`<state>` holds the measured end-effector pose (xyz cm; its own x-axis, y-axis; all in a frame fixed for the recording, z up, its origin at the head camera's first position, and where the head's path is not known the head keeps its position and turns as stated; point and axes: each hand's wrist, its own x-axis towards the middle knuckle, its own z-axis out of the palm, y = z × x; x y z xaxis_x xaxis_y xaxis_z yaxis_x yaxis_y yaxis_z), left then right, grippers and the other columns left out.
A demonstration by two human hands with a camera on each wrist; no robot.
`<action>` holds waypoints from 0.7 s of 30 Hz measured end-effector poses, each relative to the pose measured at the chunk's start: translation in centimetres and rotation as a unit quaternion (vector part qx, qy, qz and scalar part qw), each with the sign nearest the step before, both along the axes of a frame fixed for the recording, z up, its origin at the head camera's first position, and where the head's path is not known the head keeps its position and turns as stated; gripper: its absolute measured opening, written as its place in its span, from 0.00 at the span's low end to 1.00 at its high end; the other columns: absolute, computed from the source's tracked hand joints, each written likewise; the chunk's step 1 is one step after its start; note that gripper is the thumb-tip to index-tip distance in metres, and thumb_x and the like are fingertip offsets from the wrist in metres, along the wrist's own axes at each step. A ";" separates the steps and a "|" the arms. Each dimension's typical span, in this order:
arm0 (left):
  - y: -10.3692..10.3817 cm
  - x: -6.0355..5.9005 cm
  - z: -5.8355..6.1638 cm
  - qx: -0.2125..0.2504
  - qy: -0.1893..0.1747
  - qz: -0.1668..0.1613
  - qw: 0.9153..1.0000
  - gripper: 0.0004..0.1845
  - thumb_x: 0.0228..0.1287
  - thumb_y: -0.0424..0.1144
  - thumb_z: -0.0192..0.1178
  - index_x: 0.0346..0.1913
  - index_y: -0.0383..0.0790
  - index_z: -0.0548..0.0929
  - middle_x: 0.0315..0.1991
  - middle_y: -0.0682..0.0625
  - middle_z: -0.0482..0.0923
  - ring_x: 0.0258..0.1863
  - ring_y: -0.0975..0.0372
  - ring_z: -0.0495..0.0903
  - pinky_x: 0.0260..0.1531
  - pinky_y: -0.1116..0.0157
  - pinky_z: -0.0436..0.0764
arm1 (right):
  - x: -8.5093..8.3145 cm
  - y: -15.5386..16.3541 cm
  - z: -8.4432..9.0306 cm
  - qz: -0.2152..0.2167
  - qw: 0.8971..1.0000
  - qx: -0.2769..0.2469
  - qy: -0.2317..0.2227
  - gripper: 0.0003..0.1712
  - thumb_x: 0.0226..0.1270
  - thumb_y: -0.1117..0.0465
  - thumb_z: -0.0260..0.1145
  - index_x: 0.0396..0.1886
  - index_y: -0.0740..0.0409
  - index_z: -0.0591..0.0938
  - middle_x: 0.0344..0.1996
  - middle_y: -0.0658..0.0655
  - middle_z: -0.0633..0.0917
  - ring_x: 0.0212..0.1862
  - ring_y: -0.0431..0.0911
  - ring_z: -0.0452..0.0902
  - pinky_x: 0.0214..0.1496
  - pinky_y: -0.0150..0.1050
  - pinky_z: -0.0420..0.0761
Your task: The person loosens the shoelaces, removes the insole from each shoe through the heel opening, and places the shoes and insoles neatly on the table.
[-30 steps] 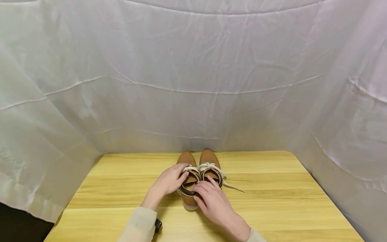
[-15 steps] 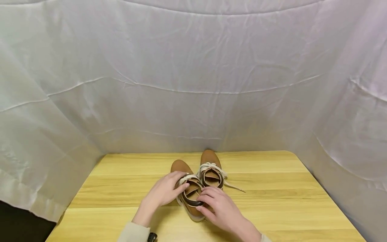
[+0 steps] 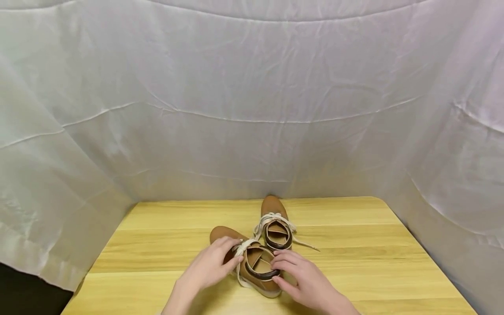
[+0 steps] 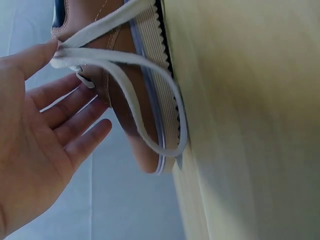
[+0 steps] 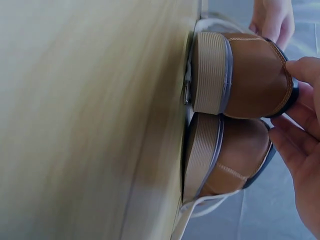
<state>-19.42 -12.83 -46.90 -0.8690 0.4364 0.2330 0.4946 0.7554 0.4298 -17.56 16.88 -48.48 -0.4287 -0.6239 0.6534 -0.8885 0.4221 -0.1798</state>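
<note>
There are two hands (image 3: 208,265) (image 3: 305,280), two brown shoes (image 3: 249,276) (image 3: 273,206) and one table (image 3: 354,245).

Grip: left hand (image 3: 208,266) at the laces, right hand (image 3: 303,278) at the heel collar of a brown, round-toed, leather-like shoe (image 3: 257,262). Toe sits past the left fingers; an off-white flat lace loop (image 3: 240,273) drops down its near side, between the hands. Matching brown leather-like shoe (image 3: 277,229): just behind the right-hand grip, toe away, its off-white lace end (image 3: 307,246) trailing right. Under it all: yellow wood-grain table (image 3: 354,253). Behind, left and right: pale grey fabric curtain (image 3: 275,87).
</note>
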 end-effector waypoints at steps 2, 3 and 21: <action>-0.1 0.5 0.0 -0.003 0.005 -0.001 1.000 0.26 0.75 0.55 0.61 0.68 0.46 0.80 0.62 0.53 0.80 0.62 0.56 0.80 0.60 0.49 0.81 | 0.1 0.4 0.1 0.008 1.000 -0.003 -0.005 0.11 0.70 0.60 0.72 0.50 0.52 0.85 0.51 0.49 0.86 0.59 0.49 0.82 0.73 0.30 0.69; -0.1 0.8 0.0 -0.004 0.008 -0.002 1.000 0.25 0.75 0.55 0.61 0.67 0.46 0.80 0.61 0.53 0.80 0.61 0.57 0.80 0.59 0.50 0.82 | 0.1 0.6 0.1 0.011 1.000 -0.003 -0.006 0.12 0.70 0.61 0.72 0.51 0.51 0.85 0.51 0.49 0.86 0.59 0.49 0.82 0.73 0.29 0.68; 0.2 4.0 0.4 0.024 -0.021 -0.080 0.996 0.20 0.77 0.55 0.59 0.63 0.50 0.82 0.57 0.59 0.81 0.56 0.67 0.79 0.54 0.61 0.83 | 0.8 4.2 0.3 0.025 0.998 -0.008 -0.058 0.22 0.64 0.70 0.73 0.57 0.50 0.84 0.58 0.51 0.85 0.61 0.47 0.81 0.71 0.24 0.67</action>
<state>-15.38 -12.63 -46.47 -0.7986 0.5594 0.2220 0.5881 0.6470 0.4854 -16.73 21.06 -48.22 -0.4704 -0.6365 0.6112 -0.8813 0.3738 -0.2890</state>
